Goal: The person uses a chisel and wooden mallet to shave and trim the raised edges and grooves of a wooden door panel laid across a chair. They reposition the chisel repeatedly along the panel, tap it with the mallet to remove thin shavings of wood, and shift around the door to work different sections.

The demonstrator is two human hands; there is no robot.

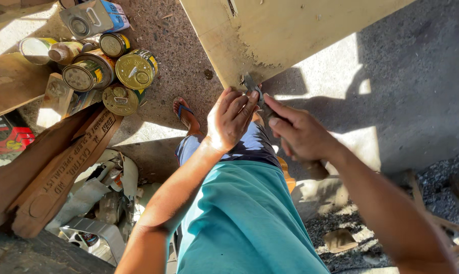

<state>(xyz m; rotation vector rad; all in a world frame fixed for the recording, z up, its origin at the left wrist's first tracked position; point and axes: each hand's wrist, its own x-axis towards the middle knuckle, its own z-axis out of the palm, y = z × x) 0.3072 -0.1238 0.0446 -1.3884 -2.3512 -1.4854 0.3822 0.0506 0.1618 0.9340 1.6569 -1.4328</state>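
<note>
Below a pale wooden board [270,35], the right hand [300,133] grips a metal tool [254,90] by its handle, closed around it, blade against the board's chipped lower edge. Left hand [232,119], fingers curled, steadies the blade tip. Paint cans [115,71] stand well apart on the concrete floor [417,101].

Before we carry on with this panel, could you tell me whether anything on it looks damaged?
Yes: the pale wooden panel has chipped, flaked paint along its lower edge, above the left hand and the tool the right hand grips.
</note>
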